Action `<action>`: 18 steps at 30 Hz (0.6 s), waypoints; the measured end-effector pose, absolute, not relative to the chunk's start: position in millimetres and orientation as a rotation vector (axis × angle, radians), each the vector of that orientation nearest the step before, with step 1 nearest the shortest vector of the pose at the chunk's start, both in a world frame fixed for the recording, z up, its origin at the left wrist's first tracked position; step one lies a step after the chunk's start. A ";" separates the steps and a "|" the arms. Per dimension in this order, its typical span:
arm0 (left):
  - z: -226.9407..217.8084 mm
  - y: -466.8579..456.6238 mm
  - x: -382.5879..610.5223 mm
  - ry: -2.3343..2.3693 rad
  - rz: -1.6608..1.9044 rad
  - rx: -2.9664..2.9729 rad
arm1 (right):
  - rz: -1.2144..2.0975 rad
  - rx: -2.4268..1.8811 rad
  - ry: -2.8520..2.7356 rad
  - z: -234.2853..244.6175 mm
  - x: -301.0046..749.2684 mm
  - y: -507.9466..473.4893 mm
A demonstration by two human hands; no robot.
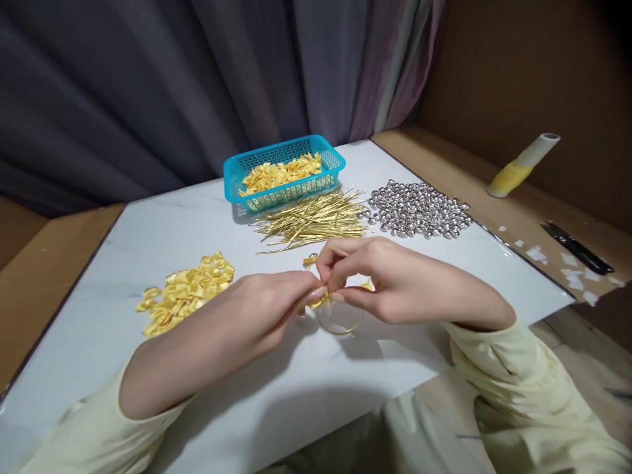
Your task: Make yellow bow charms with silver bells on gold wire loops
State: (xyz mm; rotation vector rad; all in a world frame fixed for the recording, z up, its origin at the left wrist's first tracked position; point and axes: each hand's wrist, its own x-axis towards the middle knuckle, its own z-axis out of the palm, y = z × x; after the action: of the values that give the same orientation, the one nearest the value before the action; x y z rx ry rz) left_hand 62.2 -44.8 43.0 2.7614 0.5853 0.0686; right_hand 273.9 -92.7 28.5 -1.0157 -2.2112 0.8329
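My left hand [269,309] and my right hand [380,280] meet over the middle of the white table [148,237]. Both pinch a small yellow ribbon bow with a gold wire tie [340,329] that loops below the fingers. A gold end pokes out above my right fingers. Most of the bow is hidden by the fingertips. A heap of finished yellow bows [185,293] lies just left of my left hand.
A blue basket [284,168] of yellow bows stands at the back. In front of it lies a pile of gold wire ties [313,220], with a heap of silver bells [419,209] to the right. A yellow-white tube [521,164], black scissors [577,248] and paper scraps lie on the wooden ledge.
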 end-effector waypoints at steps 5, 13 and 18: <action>43.1 -46.2 62.9 0.587 0.041 2.770 | 0.831 -1.024 -2.204 27.8 271.6 -93.5; 50.1 -53.8 70.9 0.666 -0.030 2.729 | 0.845 -1.041 -2.211 27.8 270.7 -94.2; 52.0 -53.5 74.0 0.684 -0.094 2.726 | 0.870 -1.021 -2.246 27.1 269.8 -93.5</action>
State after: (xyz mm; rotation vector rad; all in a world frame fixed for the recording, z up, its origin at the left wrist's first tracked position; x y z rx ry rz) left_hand 74.0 -53.5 52.0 2.7256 0.6844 -0.0945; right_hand 269.8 -93.5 27.1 -1.0212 -2.2463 0.8702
